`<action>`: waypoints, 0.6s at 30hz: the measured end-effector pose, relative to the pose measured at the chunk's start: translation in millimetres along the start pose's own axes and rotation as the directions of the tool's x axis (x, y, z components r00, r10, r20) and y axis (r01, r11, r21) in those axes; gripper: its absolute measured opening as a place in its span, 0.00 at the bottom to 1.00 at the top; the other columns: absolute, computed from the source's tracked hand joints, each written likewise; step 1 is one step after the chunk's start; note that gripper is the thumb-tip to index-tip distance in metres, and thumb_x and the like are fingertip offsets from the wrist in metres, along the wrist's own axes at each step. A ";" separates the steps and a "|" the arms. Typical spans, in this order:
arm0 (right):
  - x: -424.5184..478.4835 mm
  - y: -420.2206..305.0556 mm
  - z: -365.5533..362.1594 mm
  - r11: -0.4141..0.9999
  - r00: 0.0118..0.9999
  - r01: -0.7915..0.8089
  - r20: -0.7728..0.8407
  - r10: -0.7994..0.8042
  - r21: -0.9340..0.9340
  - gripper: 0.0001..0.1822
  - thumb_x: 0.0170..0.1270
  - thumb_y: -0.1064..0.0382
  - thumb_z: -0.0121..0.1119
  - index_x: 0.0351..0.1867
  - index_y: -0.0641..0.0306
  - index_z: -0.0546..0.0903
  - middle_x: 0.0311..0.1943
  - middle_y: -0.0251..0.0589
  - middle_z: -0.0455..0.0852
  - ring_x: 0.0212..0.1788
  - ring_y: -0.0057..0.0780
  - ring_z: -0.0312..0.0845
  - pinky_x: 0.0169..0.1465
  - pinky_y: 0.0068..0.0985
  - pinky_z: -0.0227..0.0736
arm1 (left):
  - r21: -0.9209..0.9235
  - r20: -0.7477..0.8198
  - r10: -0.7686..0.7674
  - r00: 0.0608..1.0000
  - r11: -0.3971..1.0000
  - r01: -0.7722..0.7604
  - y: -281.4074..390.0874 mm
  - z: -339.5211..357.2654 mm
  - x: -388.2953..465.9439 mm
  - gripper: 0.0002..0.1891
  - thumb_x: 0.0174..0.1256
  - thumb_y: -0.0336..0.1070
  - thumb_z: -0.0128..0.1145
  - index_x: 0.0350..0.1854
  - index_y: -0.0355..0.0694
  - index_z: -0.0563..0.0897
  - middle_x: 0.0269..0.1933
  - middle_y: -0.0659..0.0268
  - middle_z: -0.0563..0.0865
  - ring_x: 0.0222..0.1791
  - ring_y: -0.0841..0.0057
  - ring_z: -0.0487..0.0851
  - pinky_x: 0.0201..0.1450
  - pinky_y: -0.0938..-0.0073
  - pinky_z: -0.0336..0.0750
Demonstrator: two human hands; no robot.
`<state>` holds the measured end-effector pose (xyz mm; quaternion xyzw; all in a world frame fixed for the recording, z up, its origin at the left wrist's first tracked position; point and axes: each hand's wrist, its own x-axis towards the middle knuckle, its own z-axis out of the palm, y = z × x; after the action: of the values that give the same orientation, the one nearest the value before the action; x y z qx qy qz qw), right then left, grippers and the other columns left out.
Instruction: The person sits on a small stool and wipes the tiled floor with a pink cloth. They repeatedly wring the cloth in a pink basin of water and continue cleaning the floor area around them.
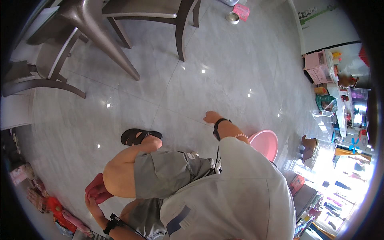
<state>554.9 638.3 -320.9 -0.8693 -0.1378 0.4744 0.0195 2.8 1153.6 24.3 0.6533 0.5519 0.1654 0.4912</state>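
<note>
My left hand (91, 200), at the lower left beyond my bent knee, grips a bunched dark red cloth (99, 187). A black strap with a small device sits on that wrist. My right hand (212, 117) hovers over the grey floor with its fingers curled in; nothing shows in it. That wrist wears a black band and a beaded bracelet. Behind my right forearm stands a pink plastic basin (265, 144), partly covered by my sleeve. My right foot, in a black sandal (138, 136), rests on the floor.
Brown chairs (141, 13) and a tapered table leg (120, 57) stand at the upper left. A small bowl (232, 18) lies beside a pink packet (241, 12). A pink drawer unit (319, 67) lines the right wall. Clothing and red items (57, 207) lie at lower left.
</note>
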 end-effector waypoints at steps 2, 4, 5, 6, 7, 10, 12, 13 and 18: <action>-11.5 18.6 15.1 0.999 0.999 0.042 -0.017 -0.042 -0.008 0.24 0.68 0.49 0.60 0.53 0.66 0.89 0.60 0.56 0.88 0.63 0.55 0.84 0.67 0.49 0.77 | -0.037 0.062 0.006 0.998 0.999 -0.004 -4.0 20.4 5.1 0.23 0.75 0.33 0.48 0.68 0.32 0.80 0.58 0.63 0.87 0.56 0.74 0.84 0.62 0.73 0.77; -29.6 -12.8 27.3 0.985 0.985 0.171 -0.011 -0.171 0.001 0.25 0.68 0.47 0.60 0.53 0.67 0.89 0.59 0.57 0.88 0.62 0.56 0.83 0.67 0.48 0.77 | -0.026 0.070 0.035 0.997 0.999 -0.034 6.5 12.2 4.9 0.23 0.73 0.33 0.48 0.68 0.32 0.80 0.58 0.63 0.87 0.57 0.74 0.84 0.63 0.73 0.76; -37.4 -25.9 26.0 0.973 0.973 0.232 -0.014 -0.232 -0.001 0.26 0.69 0.46 0.60 0.53 0.67 0.89 0.59 0.57 0.88 0.62 0.56 0.83 0.66 0.48 0.77 | -0.029 0.075 0.049 0.996 0.998 -0.047 10.0 9.9 3.9 0.24 0.73 0.33 0.48 0.68 0.32 0.80 0.58 0.63 0.87 0.57 0.74 0.84 0.64 0.72 0.76; -42.4 -35.1 18.9 0.956 0.955 0.294 -0.038 -0.294 0.004 0.26 0.69 0.46 0.60 0.55 0.67 0.88 0.59 0.57 0.88 0.62 0.56 0.83 0.67 0.47 0.77 | -0.011 0.070 0.063 0.996 0.998 -0.062 15.1 11.9 4.2 0.24 0.72 0.32 0.48 0.68 0.31 0.80 0.58 0.62 0.87 0.57 0.74 0.84 0.64 0.72 0.76; -45.9 -41.1 9.9 0.936 0.934 0.352 -0.062 -0.351 0.005 0.27 0.69 0.45 0.60 0.56 0.67 0.88 0.59 0.57 0.88 0.62 0.56 0.83 0.67 0.47 0.76 | 0.003 0.069 0.075 0.995 0.997 -0.076 20.8 15.9 3.4 0.25 0.72 0.32 0.48 0.68 0.31 0.79 0.58 0.62 0.87 0.57 0.73 0.83 0.64 0.72 0.75; -51.3 -73.4 -29.9 0.868 0.835 0.495 -0.253 -0.489 -0.046 0.28 0.71 0.46 0.59 0.63 0.66 0.83 0.59 0.57 0.87 0.63 0.57 0.82 0.67 0.47 0.75 | -0.016 0.038 0.102 0.994 0.995 -0.101 20.7 14.6 8.3 0.26 0.71 0.32 0.47 0.69 0.30 0.79 0.58 0.62 0.87 0.58 0.72 0.83 0.65 0.72 0.75; -66.7 -128.1 -68.3 0.822 0.769 0.570 -0.335 -0.544 -0.027 0.28 0.73 0.48 0.58 0.66 0.64 0.81 0.60 0.56 0.87 0.63 0.57 0.81 0.67 0.47 0.75 | 0.028 0.131 0.134 0.982 0.990 -0.139 31.8 4.2 9.8 0.28 0.72 0.34 0.46 0.72 0.30 0.77 0.62 0.61 0.85 0.61 0.70 0.82 0.67 0.71 0.73; -86.8 -171.0 -87.0 0.751 0.675 0.659 -0.418 -0.607 -0.027 0.26 0.73 0.50 0.59 0.64 0.65 0.81 0.59 0.55 0.87 0.62 0.56 0.82 0.65 0.45 0.77 | 0.019 0.097 0.185 0.978 0.982 -0.188 36.9 -4.6 6.2 0.28 0.73 0.35 0.46 0.72 0.29 0.77 0.63 0.60 0.85 0.62 0.70 0.81 0.69 0.70 0.73; -221.8 -360.2 -147.5 0.243 0.269 0.963 -0.471 -0.840 0.117 0.21 0.73 0.57 0.62 0.63 0.64 0.82 0.56 0.52 0.88 0.57 0.51 0.85 0.59 0.40 0.80 | -0.090 0.089 0.318 0.944 0.946 -0.310 71.4 -0.2 -18.8 0.30 0.77 0.44 0.44 0.74 0.29 0.75 0.70 0.58 0.81 0.69 0.68 0.78 0.73 0.65 0.70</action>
<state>484.2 941.6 1.1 -0.6620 -0.5181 0.2448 0.4830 36.3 1143.6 89.5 0.7216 0.4085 0.2284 0.5101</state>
